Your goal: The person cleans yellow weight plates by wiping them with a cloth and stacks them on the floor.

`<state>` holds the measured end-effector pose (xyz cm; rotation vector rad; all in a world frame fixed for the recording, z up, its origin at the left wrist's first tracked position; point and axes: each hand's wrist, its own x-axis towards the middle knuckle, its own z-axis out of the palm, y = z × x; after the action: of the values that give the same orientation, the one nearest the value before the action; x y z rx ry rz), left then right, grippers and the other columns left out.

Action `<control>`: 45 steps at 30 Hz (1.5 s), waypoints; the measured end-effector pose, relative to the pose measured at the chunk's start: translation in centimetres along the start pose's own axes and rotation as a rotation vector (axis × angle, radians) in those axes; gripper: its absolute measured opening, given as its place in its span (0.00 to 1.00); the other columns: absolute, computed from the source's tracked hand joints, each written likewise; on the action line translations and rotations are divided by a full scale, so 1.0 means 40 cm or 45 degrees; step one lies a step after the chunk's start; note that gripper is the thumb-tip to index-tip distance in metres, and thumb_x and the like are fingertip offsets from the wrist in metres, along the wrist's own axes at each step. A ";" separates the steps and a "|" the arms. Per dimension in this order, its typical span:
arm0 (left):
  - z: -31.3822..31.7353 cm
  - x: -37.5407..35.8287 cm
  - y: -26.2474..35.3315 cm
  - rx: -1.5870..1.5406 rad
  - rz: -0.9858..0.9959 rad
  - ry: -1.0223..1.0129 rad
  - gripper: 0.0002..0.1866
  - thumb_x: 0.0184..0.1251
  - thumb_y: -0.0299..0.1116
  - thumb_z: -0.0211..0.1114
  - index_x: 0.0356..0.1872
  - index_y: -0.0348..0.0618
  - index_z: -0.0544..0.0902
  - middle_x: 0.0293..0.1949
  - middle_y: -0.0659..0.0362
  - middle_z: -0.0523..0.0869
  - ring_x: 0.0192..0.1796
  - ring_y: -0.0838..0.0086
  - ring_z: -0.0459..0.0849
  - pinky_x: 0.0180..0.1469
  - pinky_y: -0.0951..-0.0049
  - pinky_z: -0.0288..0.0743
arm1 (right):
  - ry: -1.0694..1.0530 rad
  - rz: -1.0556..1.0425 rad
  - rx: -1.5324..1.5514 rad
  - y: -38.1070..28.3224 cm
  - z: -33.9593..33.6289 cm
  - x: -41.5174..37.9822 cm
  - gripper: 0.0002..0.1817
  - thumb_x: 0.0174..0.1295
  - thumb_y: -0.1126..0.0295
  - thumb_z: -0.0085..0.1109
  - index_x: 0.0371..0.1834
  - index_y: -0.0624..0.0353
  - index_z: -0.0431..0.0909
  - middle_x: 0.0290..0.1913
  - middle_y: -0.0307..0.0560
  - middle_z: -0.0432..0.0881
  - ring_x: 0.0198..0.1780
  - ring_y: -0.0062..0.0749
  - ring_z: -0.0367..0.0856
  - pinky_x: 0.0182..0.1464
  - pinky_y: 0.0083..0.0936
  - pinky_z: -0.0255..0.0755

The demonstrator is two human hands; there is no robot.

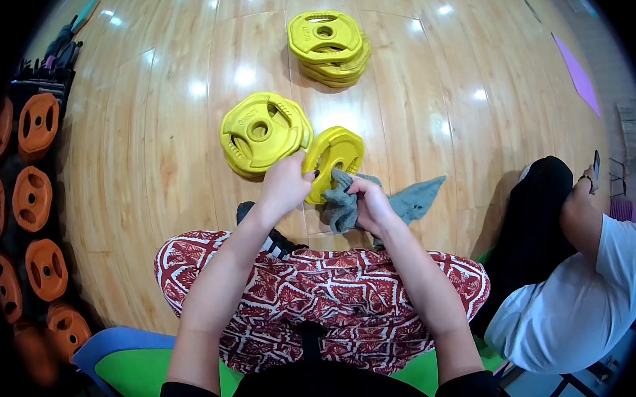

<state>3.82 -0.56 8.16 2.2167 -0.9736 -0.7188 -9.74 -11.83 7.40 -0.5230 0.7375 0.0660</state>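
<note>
My left hand (285, 183) grips the edge of a small yellow weight plate (334, 155) that stands tilted on the wooden floor. My right hand (370, 203) is closed on a grey cloth (410, 200), pressed against the lower side of that plate. Just left of it lies a stack of larger yellow weight plates (262, 132). A second stack of yellow plates (327, 45) lies farther away on the floor. My legs in red patterned trousers (322, 297) are crossed below my arms.
Several orange weight plates (32, 197) hang on a rack at the left. A person in a white shirt (585, 293) sits at the right, holding a phone. I sit on a green and blue mat (137, 362). A purple mat (576, 72) lies far right.
</note>
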 end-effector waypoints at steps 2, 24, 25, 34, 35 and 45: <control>0.011 0.010 -0.024 -0.078 -0.002 0.020 0.13 0.50 0.32 0.61 0.36 0.34 0.76 0.32 0.43 0.80 0.38 0.52 0.78 0.40 0.62 0.70 | 0.026 0.006 0.036 -0.008 -0.005 -0.008 0.24 0.49 0.74 0.39 0.53 0.67 0.65 0.46 0.50 0.74 0.47 0.36 0.74 0.54 0.31 0.66; 0.013 0.011 -0.023 -0.035 -0.054 0.024 0.11 0.49 0.32 0.59 0.31 0.34 0.78 0.29 0.43 0.80 0.35 0.52 0.79 0.40 0.58 0.71 | 0.059 0.159 -0.160 -0.041 -0.021 -0.007 0.21 0.44 0.72 0.40 0.42 0.67 0.71 0.37 0.50 0.76 0.37 0.38 0.76 0.44 0.31 0.71; 0.009 0.011 -0.020 -0.083 -0.090 -0.004 0.12 0.49 0.33 0.59 0.32 0.34 0.78 0.29 0.43 0.80 0.35 0.52 0.79 0.40 0.59 0.71 | 0.140 0.106 -0.309 -0.040 -0.047 0.008 0.21 0.43 0.72 0.39 0.40 0.68 0.72 0.35 0.50 0.77 0.38 0.38 0.76 0.44 0.31 0.71; 0.041 0.056 -0.053 -0.643 -0.162 0.150 0.14 0.52 0.32 0.61 0.36 0.31 0.77 0.28 0.49 0.82 0.32 0.65 0.82 0.33 0.71 0.73 | 0.487 -0.263 -0.501 -0.073 -0.099 -0.013 0.08 0.45 0.72 0.41 0.23 0.62 0.71 0.28 0.44 0.76 0.31 0.29 0.73 0.37 0.23 0.69; 0.004 0.045 -0.018 -0.864 -0.261 0.150 0.14 0.54 0.31 0.60 0.38 0.30 0.76 0.30 0.51 0.82 0.32 0.67 0.82 0.31 0.74 0.74 | 0.464 -0.283 -0.493 -0.070 -0.104 -0.009 0.08 0.45 0.73 0.41 0.23 0.62 0.71 0.28 0.43 0.76 0.30 0.28 0.73 0.36 0.23 0.69; -0.171 0.024 -0.068 -1.432 -0.492 0.192 0.16 0.62 0.28 0.50 0.49 0.30 0.68 0.39 0.53 0.81 0.35 0.71 0.83 0.29 0.79 0.80 | 0.354 -0.197 -0.110 -0.095 -0.035 -0.023 0.06 0.46 0.72 0.41 0.21 0.60 0.69 0.24 0.43 0.73 0.28 0.32 0.76 0.33 0.26 0.73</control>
<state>10.23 2.28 10.58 1.3888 0.0311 -0.9337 -10.38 -15.71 8.77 -0.6785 0.9656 -0.1220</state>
